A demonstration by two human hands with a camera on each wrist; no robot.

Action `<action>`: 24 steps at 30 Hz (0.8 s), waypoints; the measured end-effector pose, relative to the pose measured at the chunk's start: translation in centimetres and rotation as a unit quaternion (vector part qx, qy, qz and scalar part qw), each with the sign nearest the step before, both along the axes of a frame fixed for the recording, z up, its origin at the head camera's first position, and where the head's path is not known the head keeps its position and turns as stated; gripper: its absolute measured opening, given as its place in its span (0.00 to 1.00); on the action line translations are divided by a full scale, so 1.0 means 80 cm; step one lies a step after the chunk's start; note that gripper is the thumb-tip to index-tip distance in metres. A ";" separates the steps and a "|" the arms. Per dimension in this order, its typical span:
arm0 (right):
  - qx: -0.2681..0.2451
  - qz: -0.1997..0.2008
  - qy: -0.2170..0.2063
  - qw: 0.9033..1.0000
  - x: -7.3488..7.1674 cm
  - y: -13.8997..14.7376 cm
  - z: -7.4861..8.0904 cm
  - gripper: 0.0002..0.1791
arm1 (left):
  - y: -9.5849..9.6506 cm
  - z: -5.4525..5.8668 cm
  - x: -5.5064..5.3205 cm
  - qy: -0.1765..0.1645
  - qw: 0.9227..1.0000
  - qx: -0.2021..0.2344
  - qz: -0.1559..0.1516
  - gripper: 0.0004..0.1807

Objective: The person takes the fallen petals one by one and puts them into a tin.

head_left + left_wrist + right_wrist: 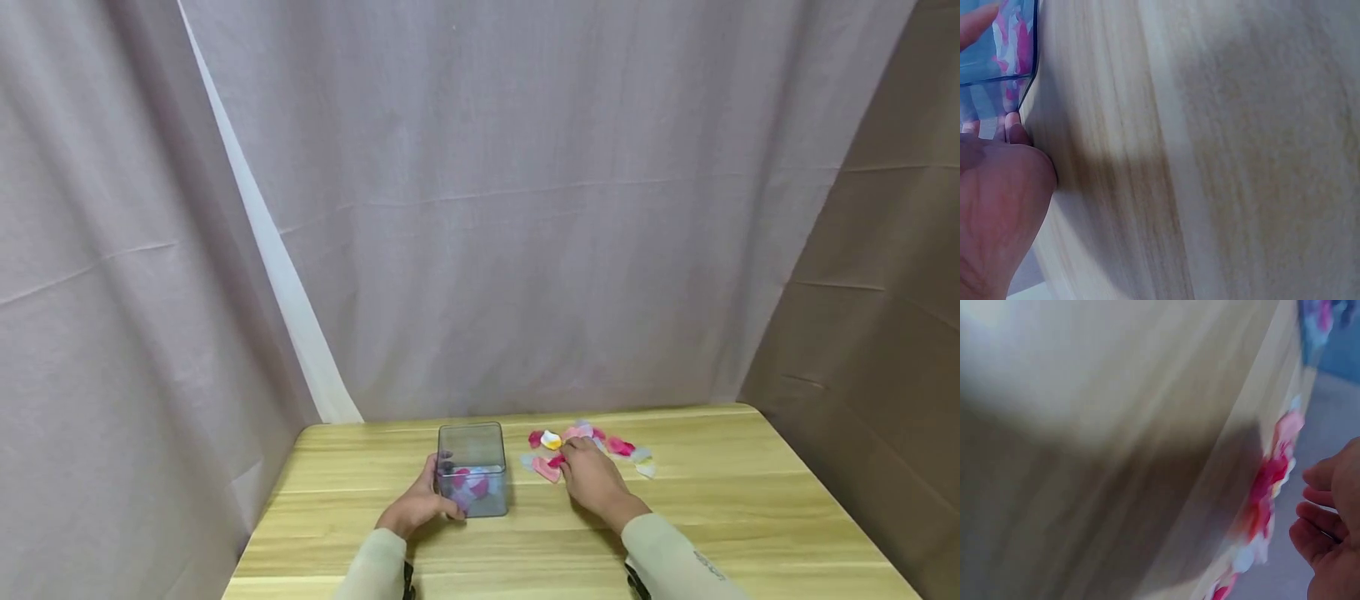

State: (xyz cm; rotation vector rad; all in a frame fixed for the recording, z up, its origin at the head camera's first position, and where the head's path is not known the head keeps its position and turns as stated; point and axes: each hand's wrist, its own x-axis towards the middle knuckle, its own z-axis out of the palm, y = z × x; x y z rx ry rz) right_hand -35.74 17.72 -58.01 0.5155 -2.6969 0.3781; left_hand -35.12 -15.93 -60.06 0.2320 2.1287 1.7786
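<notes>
A clear bluish plastic box [493, 505] with petals [480, 487] in pink, purple and pale blue inside stands on the table. My left hand [422, 502] grips its left side, thumb along the near face and fingers round the far side. To the right of the box lies a loose spread of artificial flower petals [617, 446]. Over the near part of this spread is my right hand [595, 479], its fingertips right at a white and yellow petal [551, 440] and a pink one [546, 470]. In the right wrist view its fingers are loosely bent, with no petal visible between them.
The light wood-grain table [315, 500] ends at a rounded back edge. Grey curtains [540, 250] hang close behind it, with a white gap [285, 275] at the left. A brown curtain [870, 358] borders the right side.
</notes>
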 end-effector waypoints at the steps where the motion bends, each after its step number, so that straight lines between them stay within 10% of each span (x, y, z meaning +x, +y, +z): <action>1: 0.016 -0.010 -0.006 1.000 -0.008 0.005 -0.002 0.07 | 0.000 0.000 0.000 0.001 1.000 -0.001 0.000 0.62; 15: 0.041 -0.075 -0.143 0.986 -0.068 0.023 -0.006 0.03 | -0.001 -0.003 -0.002 0.008 1.000 0.003 -0.012 0.62; 24: 0.030 -0.067 -0.121 0.990 -0.073 0.027 -0.011 0.02 | 0.000 0.000 -0.002 0.002 1.000 0.008 -0.005 0.60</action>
